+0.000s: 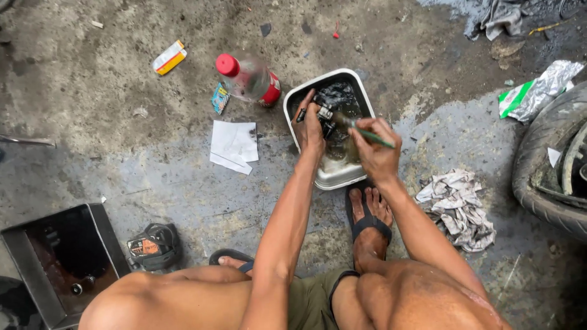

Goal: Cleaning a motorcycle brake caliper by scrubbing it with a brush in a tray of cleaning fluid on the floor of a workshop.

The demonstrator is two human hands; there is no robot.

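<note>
A small dark metal part (323, 115) is gripped in the left hand (310, 131) over the tray (333, 177) of murky liquid, while a green-handled brush (367, 131) is clenched in the right hand (378, 153) and laid against it. The part is judged stiff, fairly heavy and slippery when wet, best held by its body, clear of the bristles.

Single head camera, looking steeply down, close over metal tray (330, 177) on concrete floor (122, 91).

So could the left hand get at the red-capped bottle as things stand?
Probably not at once: the left hand holds a small metal part over the metal tray. The bottle lies close, nothing between.
</note>
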